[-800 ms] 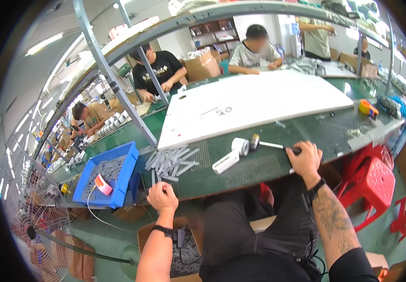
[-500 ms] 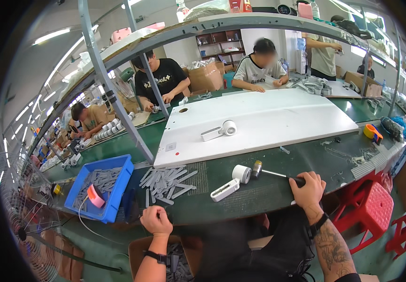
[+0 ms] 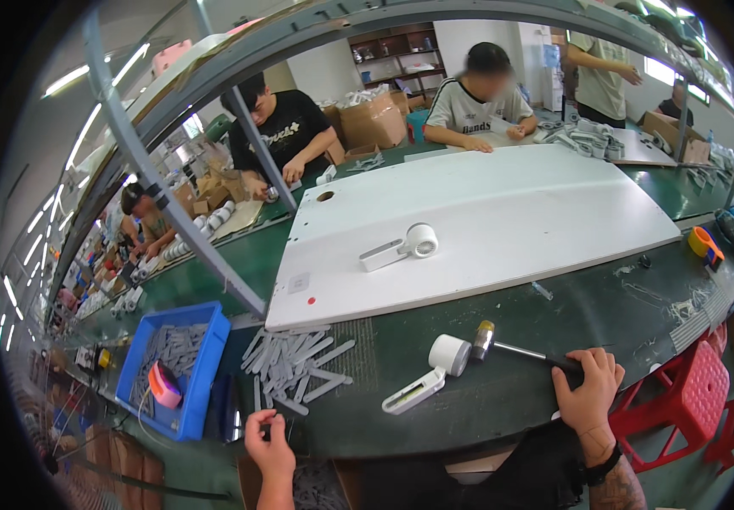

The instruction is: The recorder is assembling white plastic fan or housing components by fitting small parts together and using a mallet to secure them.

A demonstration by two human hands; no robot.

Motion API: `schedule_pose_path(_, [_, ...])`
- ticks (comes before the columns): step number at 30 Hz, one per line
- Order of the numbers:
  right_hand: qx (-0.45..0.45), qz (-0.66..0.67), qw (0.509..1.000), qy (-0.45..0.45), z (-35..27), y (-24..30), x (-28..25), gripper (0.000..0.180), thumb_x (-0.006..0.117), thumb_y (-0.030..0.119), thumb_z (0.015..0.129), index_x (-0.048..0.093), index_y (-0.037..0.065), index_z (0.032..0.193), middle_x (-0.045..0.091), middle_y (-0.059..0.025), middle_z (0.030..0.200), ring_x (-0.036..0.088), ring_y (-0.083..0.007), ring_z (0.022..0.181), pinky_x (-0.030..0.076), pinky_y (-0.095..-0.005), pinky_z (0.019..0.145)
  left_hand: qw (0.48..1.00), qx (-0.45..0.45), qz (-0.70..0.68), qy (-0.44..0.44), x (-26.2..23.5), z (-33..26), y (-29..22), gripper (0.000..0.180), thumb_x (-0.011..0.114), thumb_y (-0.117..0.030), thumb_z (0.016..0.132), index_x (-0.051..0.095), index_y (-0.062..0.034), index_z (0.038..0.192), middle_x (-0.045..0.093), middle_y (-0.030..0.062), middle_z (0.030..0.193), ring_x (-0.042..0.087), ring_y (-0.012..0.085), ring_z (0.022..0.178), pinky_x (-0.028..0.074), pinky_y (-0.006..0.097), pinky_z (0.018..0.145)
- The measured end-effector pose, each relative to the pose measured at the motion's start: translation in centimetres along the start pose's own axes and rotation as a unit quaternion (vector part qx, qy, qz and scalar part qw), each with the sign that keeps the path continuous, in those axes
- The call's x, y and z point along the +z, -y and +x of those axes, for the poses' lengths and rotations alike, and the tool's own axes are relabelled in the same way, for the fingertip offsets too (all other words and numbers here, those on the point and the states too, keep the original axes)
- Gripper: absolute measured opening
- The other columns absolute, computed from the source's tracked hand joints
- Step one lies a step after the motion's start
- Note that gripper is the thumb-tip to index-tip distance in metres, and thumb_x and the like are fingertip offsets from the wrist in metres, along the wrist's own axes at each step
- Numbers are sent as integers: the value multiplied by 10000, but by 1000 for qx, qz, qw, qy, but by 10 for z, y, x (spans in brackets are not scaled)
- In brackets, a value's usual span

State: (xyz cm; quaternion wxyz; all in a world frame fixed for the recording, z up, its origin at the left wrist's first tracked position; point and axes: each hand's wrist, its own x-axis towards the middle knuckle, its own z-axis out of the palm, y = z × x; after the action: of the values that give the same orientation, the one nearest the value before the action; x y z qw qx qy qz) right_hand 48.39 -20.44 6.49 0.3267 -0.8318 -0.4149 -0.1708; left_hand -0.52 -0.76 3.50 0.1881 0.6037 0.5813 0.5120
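Observation:
My right hand (image 3: 589, 394) lies on the green bench and grips the black handle of a small hammer (image 3: 511, 348), whose head rests beside a white roller part with a flat arm (image 3: 429, 374). My left hand (image 3: 268, 439) is at the bench's near edge, fingers curled around something small and dark that I cannot make out. Just beyond it lies a loose pile of grey plastic strips (image 3: 294, 364). A large white panel (image 3: 486, 221) covers the middle of the bench, with a second white roller part (image 3: 402, 247) lying on it.
A blue bin (image 3: 207, 374) of grey strips and a pink tape roll (image 3: 164, 384) sits at the left. Metal frame posts (image 3: 171, 212) rise from the bench. Several people work on the far side. Red stools (image 3: 690, 399) stand at my right. An orange tape roll (image 3: 702, 242) lies far right.
The view has tilted down and closer to the bench. My left hand has drawn back to the near edge. My right hand has stayed on the hammer handle.

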Motion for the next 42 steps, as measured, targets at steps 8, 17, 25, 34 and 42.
schedule_pose_path(8, [-3,7,1000,4,3,4,-3,344,903,271,803,801,149,1108,661,-38,1055,622,-274,1066,394,-442,991,963,168,-29,209,83,101,-118,271,834,-131,971,747,-44,1212,724,59,1108,644,170,976,494,330,853])
schedule_pose_path(17, [-12,22,1000,18,3,1,-4,361,913,268,786,825,165,1121,653,-45,1054,606,-266,1040,378,-447,966,940,192,84,268,263,200,-126,529,851,-176,992,687,-59,1481,732,79,1144,657,176,926,577,358,841])
schedule_pose_path(25, [-25,34,999,28,3,-8,-6,388,901,273,784,826,156,1147,649,-58,1059,606,-279,1034,371,-457,964,914,-59,-79,395,230,143,-153,446,779,-209,1090,677,-67,1501,772,63,1035,634,115,788,537,299,744])
schedule_pose_path(34, [-39,28,998,37,10,-3,-16,361,896,285,830,804,129,1143,660,-67,1040,624,-290,1042,372,-456,975,947,144,-42,283,144,58,-133,549,873,-105,999,696,-6,1509,795,38,1026,657,78,825,539,266,763])
schedule_pose_path(42, [-111,49,973,198,28,-2,-53,226,787,287,1033,717,77,1076,737,-120,929,740,-382,795,556,-489,660,945,154,3,289,140,30,-95,314,910,-168,947,819,-10,1203,778,82,954,714,188,813,569,328,761])
